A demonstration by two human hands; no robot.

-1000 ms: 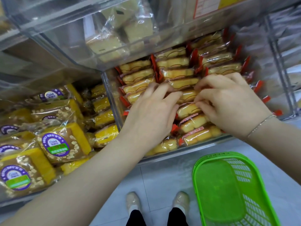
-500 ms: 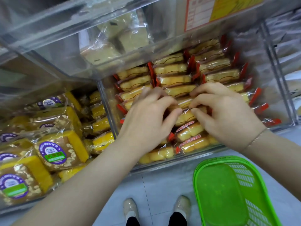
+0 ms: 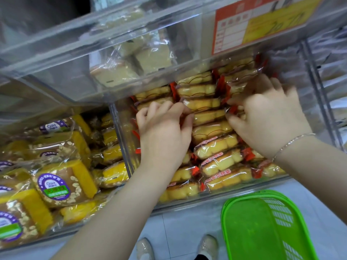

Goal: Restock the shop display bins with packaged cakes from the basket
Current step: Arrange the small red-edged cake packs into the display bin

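My left hand [image 3: 165, 136] and right hand [image 3: 270, 124], fingers curled, pinch packaged cakes [image 3: 208, 117] inside the clear bin [image 3: 120, 132], above the green basket [image 3: 262, 228].

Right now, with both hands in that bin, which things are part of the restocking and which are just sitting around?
Part of the job:
- left hand and right hand, both among the red-ended cakes
- clear bin that holds them
- green basket on the floor

Just sitting around:
- purple-label cakes in the bin to the left
- pale cakes in the upper bin
- price card
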